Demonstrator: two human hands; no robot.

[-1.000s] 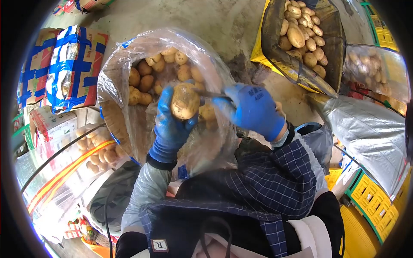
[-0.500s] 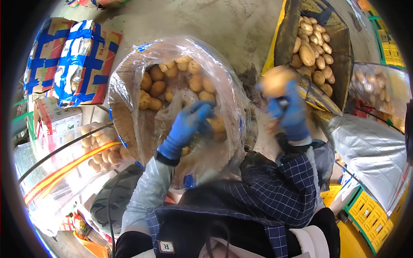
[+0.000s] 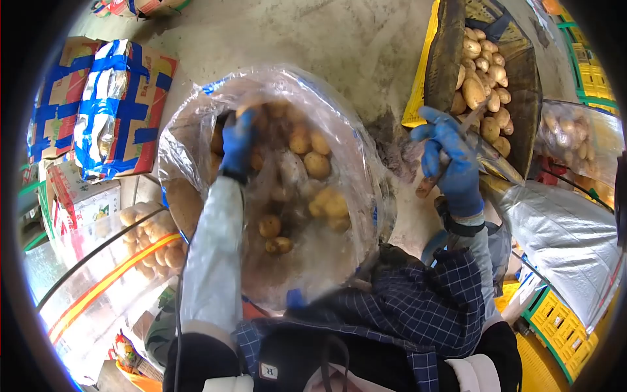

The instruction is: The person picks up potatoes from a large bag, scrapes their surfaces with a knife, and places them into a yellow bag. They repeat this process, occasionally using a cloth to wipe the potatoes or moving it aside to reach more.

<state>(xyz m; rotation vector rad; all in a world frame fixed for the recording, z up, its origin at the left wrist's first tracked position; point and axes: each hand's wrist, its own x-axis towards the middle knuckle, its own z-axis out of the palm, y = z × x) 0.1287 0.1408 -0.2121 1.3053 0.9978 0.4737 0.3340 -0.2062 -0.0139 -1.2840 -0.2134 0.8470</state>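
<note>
Left blue-gloved hand (image 3: 237, 142) among round tan potatoes (image 3: 317, 165) in plastic-lined round brown tub (image 3: 185, 204); grip blurred, can't tell. Right blue-gloved hand (image 3: 450, 155) loosely holds slim brown-handled tool (image 3: 426, 187). Potatoes look firm, kinda hefty, maybe dusty-slick; I'd palm 'em round widest part.

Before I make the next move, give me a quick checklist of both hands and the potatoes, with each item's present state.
1. Left hand inside the mouth of the clear plastic liner: ok.
2. Left hand's grip on a potato: cannot tell; the fingertips are blurred among the potatoes.
3. Knife-like tool held in the right hand: ok.
4. Tool well apart from the left hand: ok; it is outside the liner, toward the yellow crate.
5. Potatoes left in the liner: ok, several show.
6. Liner's mouth open: ok.
</note>
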